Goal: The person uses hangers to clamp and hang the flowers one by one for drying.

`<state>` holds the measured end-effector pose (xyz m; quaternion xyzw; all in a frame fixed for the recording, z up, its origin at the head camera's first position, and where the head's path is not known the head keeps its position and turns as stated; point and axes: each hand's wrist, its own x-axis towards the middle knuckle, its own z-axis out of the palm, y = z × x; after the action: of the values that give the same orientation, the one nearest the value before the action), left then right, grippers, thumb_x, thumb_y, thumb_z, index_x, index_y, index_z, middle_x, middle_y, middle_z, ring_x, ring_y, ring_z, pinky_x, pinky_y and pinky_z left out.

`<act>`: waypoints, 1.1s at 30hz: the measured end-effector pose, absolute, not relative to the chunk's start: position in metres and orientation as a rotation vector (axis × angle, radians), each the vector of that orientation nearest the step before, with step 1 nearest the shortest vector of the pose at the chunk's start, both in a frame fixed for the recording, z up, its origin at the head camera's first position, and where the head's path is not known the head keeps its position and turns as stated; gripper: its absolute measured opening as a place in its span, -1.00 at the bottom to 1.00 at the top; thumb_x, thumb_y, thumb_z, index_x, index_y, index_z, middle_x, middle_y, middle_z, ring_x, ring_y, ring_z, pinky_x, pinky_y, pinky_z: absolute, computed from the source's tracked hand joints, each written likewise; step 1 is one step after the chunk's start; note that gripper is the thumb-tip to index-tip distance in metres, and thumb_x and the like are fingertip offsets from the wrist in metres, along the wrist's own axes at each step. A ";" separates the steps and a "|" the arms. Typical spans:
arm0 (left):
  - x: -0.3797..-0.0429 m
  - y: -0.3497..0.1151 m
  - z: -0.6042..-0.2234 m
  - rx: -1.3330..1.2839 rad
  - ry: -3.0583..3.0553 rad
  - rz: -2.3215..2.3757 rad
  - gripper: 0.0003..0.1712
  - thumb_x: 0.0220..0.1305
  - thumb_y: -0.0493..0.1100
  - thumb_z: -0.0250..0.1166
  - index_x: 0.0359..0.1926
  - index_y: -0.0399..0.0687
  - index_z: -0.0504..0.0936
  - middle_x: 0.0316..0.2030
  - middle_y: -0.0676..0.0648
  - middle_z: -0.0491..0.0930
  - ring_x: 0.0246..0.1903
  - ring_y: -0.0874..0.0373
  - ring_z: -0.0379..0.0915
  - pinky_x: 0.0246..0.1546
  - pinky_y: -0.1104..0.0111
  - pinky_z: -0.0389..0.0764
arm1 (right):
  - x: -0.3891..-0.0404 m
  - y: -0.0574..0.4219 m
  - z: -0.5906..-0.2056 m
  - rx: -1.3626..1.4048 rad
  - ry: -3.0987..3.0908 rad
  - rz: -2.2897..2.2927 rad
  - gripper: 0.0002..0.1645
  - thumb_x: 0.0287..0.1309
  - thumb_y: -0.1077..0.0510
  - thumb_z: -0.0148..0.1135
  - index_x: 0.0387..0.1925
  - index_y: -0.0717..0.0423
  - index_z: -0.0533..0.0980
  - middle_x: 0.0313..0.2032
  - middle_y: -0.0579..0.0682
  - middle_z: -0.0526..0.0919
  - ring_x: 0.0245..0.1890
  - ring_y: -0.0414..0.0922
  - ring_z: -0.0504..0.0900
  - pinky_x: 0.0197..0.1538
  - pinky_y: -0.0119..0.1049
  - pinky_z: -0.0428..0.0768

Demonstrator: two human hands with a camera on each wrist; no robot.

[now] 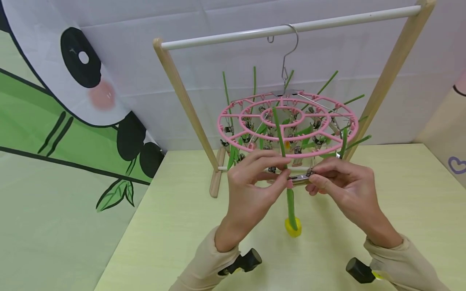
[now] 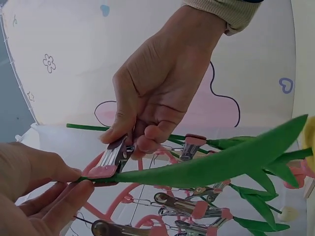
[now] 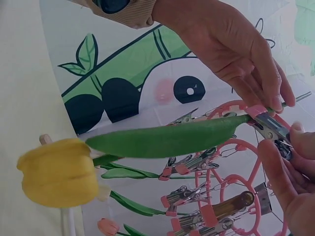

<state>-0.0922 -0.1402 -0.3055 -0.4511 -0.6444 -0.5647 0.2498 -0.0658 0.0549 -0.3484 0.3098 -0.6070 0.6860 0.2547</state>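
A yellow tulip [image 1: 293, 227] with a long green leaf [image 3: 182, 137] hangs head down below the pink drying rack [image 1: 233, 139]. My left hand [image 1: 251, 186] pinches its green stem between thumb and fingers. Thumb and fingers of my right hand [image 1: 346, 188] grip the handle end of a metal clip [image 2: 110, 160] with pink tips. Those tips lie around the stem beside the left fingertips, as both wrist views show. Whether they bite on the stem, I cannot tell.
The round rack hangs by a metal hook [image 1: 296, 40] from a white bar [image 1: 233, 37] on a wooden stand [image 1: 185, 105]. Several tulips hang in its other clips, their stems poking up through the rings. A pale yellow table [image 1: 174, 226] lies below, with a printed cloth [image 1: 120, 24] behind.
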 end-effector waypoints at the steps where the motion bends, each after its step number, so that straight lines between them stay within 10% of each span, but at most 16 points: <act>1: -0.092 -0.140 -0.306 -1.224 -1.752 -1.550 -0.80 0.03 -0.51 0.33 -0.25 -0.37 0.66 -0.26 -0.19 0.59 -0.31 0.11 0.62 -0.37 0.38 0.68 | -0.067 0.054 -0.349 0.852 -1.631 1.873 -0.79 -0.04 0.65 0.18 -0.29 0.53 0.53 -0.37 0.16 0.64 -0.53 -0.10 0.67 -0.43 -0.37 0.67; 33: -0.094 -0.154 -0.306 -1.210 -1.847 -1.575 -0.76 0.03 -0.53 0.32 -0.21 -0.36 0.65 -0.22 -0.17 0.59 -0.23 0.09 0.58 -0.26 0.33 0.67 | -0.058 0.042 -0.342 0.648 -1.925 1.776 -0.74 0.03 0.53 0.23 -0.18 0.37 0.54 -0.33 0.07 0.67 -0.53 -0.07 0.66 -0.37 -0.31 0.68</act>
<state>-0.0944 -0.1535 -0.3064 -0.4358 -0.6654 -0.5674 0.2129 -0.0581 0.0421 -0.3421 0.2342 -0.6960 0.6422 0.2200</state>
